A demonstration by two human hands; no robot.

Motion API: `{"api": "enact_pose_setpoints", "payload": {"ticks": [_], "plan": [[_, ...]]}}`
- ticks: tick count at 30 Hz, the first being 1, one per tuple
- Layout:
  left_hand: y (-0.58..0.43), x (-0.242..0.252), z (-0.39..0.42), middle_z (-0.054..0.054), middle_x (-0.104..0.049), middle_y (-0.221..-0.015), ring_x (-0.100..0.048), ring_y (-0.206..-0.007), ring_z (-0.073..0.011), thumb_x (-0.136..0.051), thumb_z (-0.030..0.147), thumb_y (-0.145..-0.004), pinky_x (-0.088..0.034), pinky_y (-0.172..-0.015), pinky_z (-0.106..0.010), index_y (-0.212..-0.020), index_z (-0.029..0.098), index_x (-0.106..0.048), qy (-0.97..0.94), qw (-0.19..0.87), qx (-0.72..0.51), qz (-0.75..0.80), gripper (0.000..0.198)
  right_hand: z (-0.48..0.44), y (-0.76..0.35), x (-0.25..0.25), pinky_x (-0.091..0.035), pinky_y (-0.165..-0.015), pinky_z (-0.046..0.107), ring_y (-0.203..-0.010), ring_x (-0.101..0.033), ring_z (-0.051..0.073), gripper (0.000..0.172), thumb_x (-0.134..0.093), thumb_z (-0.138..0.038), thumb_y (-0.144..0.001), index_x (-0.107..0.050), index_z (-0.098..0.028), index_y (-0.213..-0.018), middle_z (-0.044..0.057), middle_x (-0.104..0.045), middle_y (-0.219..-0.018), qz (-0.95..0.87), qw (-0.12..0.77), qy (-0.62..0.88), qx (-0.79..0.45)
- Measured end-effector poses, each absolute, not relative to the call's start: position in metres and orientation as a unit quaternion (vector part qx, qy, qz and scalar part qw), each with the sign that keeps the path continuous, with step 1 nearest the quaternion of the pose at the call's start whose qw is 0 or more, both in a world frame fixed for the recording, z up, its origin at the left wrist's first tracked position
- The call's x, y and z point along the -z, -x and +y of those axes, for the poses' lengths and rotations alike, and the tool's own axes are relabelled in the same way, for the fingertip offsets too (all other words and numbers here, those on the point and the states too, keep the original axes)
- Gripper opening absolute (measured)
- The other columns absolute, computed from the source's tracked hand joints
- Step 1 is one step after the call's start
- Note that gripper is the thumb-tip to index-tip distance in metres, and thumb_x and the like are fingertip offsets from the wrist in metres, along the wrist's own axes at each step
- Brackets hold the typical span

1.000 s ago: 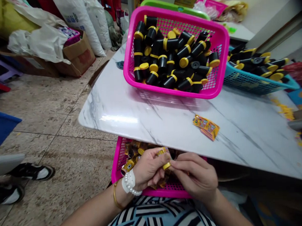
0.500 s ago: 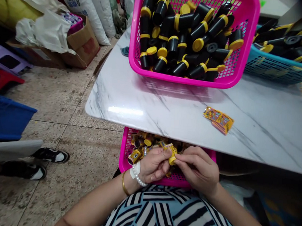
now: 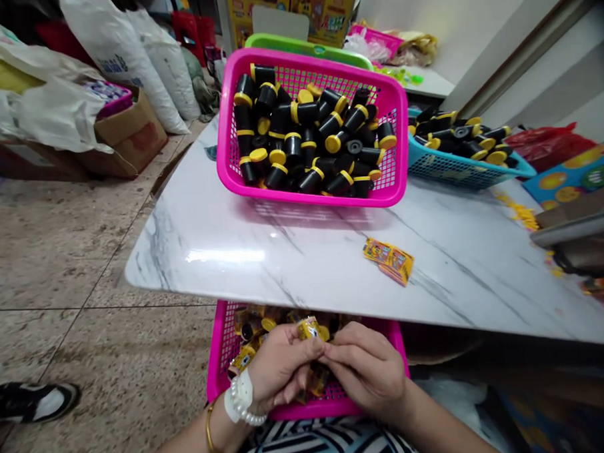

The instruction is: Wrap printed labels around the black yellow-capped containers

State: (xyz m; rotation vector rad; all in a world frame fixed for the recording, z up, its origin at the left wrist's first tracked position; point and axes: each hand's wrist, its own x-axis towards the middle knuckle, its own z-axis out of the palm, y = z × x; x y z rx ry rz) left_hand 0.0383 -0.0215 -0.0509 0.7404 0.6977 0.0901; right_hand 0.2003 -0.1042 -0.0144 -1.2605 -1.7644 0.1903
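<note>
Over the lower pink basket (image 3: 216,364), my left hand (image 3: 282,361) is closed around a small canister (image 3: 309,328) with a printed yellow label. The fingers of my right hand (image 3: 371,367) are pinched together at the canister's near end, against my left thumb; that end is hidden by the fingers. Below and around both hands, the basket holds several similar labelled canisters (image 3: 242,359), some with yellow lids. On the marble-patterned table (image 3: 223,256), just beyond my hands, lies a small stack of printed yellow labels (image 3: 391,259).
A larger pink basket (image 3: 311,199) full of black canisters with yellow lids stands on the table. Behind it is a green basket (image 3: 319,52); right of it, a blue basket (image 3: 460,169) of similar canisters. Cardboard boxes (image 3: 128,137) and white sacks (image 3: 129,67) stand on the floor.
My view has lifted, bringing more of the table's far side into sight. The canister has turned in my fingers: its yellow lid showed toward me before, and now its labelled side points away.
</note>
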Motion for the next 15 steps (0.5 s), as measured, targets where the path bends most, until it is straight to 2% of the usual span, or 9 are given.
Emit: {"api": "enact_pose_setpoints", "payload": {"ticks": [3, 5, 6, 8, 11, 15], "plan": [[-0.04, 0.033, -0.016, 0.007, -0.056, -0.043, -0.037, -0.028, -0.0077, -0.079, 0.063, -0.069, -0.023, -0.029, -0.017, -0.084, 0.018, -0.059, -0.434, 0.829, -0.012, 0.353, 0.052, -0.099, -0.231, 0.002, -0.057, -0.067, 0.031, -0.076, -0.064, 0.018, 0.024, -0.066, -0.009, -0.089, -0.071, -0.02, -0.11, 0.006, -0.068, -0.085, -0.716, 0.432, 0.546, -0.052], [-0.044, 0.025, -0.014, 0.007, -0.054, -0.045, -0.04, -0.034, -0.0078, -0.085, 0.051, -0.065, -0.025, -0.035, -0.018, -0.079, 0.017, -0.063, -0.539, 0.749, -0.023, 0.384, 0.043, -0.089, -0.262, 0.0, -0.055, -0.08, 0.038, -0.09, -0.064, 0.023, 0.028, -0.069, -0.018, -0.091, -0.072, -0.02, -0.119, 0.01, -0.067, -0.097, -0.676, 0.377, 0.629, 0.072], [-0.046, 0.022, -0.014, 0.008, -0.052, -0.045, -0.041, -0.038, -0.0078, -0.088, 0.046, -0.064, -0.026, -0.039, -0.018, -0.077, 0.015, -0.065, -0.591, 0.702, -0.036, 0.395, 0.04, -0.083, -0.278, 0.001, -0.053, -0.083, 0.04, -0.092, -0.062, 0.024, 0.028, -0.068, -0.022, -0.092, -0.073, -0.02, -0.12, 0.011, -0.067, -0.098, -0.645, 0.339, 0.672, 0.133], [-0.05, 0.017, -0.014, 0.008, -0.051, -0.047, -0.044, -0.045, -0.0087, -0.09, 0.04, -0.062, -0.029, -0.045, -0.02, -0.084, 0.013, -0.073, -0.666, 0.625, -0.072, 0.401, 0.039, -0.07, -0.306, 0.005, -0.05, -0.081, 0.042, -0.087, -0.058, 0.025, 0.023, -0.067, -0.027, -0.093, -0.078, -0.018, -0.111, 0.011, -0.066, -0.091, -0.605, 0.262, 0.724, 0.205], [-0.052, 0.009, -0.015, 0.008, -0.054, -0.048, -0.046, -0.046, -0.0101, -0.085, 0.038, -0.072, -0.036, -0.051, -0.022, -0.108, 0.012, -0.075, -0.694, 0.593, -0.127, 0.388, 0.045, -0.055, -0.327, 0.012, -0.048, -0.076, 0.04, -0.08, -0.052, 0.024, 0.016, -0.067, -0.026, -0.092, -0.081, -0.018, -0.091, 0.009, -0.066, -0.081, -0.614, 0.198, 0.737, 0.202], [-0.053, -0.012, -0.009, 0.006, -0.054, -0.048, -0.046, -0.044, -0.0093, -0.077, 0.034, -0.08, -0.038, -0.049, -0.022, -0.096, 0.013, -0.075, -0.683, 0.588, -0.222, 0.371, 0.027, -0.051, -0.322, 0.01, -0.048, -0.076, 0.04, -0.078, -0.052, 0.023, 0.017, -0.068, -0.02, -0.089, -0.077, -0.018, -0.076, 0.007, -0.067, -0.076, -0.624, 0.221, 0.718, 0.217]]}}
